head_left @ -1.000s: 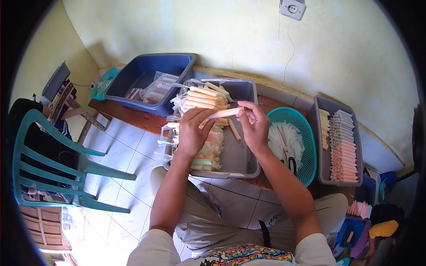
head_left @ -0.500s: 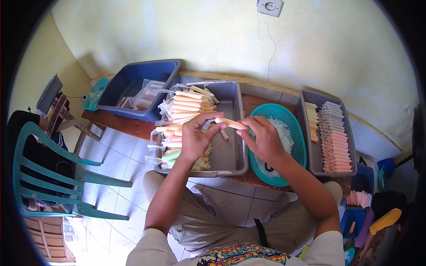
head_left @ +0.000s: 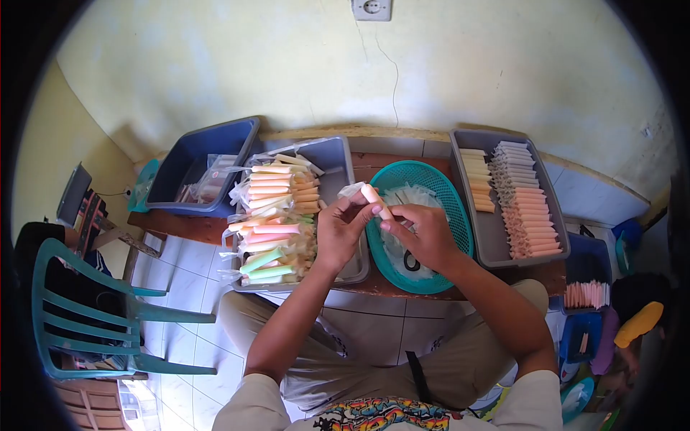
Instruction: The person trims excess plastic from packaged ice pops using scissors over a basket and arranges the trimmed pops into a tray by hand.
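A peach-coloured ice pop (head_left: 374, 200), a slim tube in clear plastic, is held tilted between my two hands, above the gap between a grey tub and a green basket. My left hand (head_left: 343, 228) pinches it with thumb and fingers, and loose clear plastic (head_left: 351, 189) shows above those fingers. My right hand (head_left: 425, 233) grips its lower end, fingers closed. To the left, the grey tub (head_left: 361, 264) holds stacked orange, pink, green and cream ice pops (head_left: 277, 194). Below my right hand, the green basket (head_left: 466, 215) contains clear plastic sleeves (head_left: 413, 195) and a dark ring-shaped item.
A second grey tub (head_left: 496, 257) on the right holds neat rows of wrapped tubes. At the left stand a blue tub (head_left: 208, 136) with packed bags and a green plastic chair (head_left: 86, 309). Another person's yellow sleeve (head_left: 640, 323) shows at far right, near blue tubs.
The view has shifted, moving the scene left and slightly down. The ice pop has turned from nearly level to steeply tilted, and my hands have come closer together around it.
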Demonstrator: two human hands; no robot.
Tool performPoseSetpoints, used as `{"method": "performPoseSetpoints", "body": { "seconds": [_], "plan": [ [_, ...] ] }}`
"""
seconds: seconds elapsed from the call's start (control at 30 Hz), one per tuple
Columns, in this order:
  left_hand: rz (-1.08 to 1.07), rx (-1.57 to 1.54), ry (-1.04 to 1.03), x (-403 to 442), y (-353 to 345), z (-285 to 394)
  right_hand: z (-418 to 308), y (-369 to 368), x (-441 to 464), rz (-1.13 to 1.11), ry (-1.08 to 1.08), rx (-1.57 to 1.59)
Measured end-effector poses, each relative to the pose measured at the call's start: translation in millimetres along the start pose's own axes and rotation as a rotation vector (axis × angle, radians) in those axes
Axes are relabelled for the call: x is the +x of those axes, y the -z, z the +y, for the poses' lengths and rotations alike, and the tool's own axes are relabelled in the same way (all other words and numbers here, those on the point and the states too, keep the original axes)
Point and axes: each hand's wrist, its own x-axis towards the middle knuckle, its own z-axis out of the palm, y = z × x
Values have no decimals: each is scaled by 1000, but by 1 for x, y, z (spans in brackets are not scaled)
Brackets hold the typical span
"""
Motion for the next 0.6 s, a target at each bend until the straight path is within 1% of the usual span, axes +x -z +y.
{"method": "performPoseSetpoints", "body": {
  "seconds": [0.07,0.13,0.17,0.23,0.3,0.37,0.4,0.43,0.57,0.6],
  "plan": [
    [-29,69,24,3,-5,-7,3,5,-5,-21,-30,10],
    [-46,103,36,9,-10,-11,7,7,-8,194,0,82],
    [-52,134,45,11,-13,-13,9,11,-8,201,-5,80],
    [-83,165,44,14,-21,-8,11,23,-4,236,52,68],
    [-115,195,44,16,-29,-5,11,31,-2,256,48,88],
    [-156,364,8,18,-35,-5,12,33,-3,272,47,107],
    [-160,361,10,18,-38,-3,13,31,-3,298,23,159],
    [-171,427,-41,18,-41,-2,16,30,-4,319,-2,212],
    [-161,595,-172,13,-46,3,28,28,-7,332,-51,238],
    [-158,595,-170,12,-46,4,29,28,-8,333,-81,256]
  ]
}}
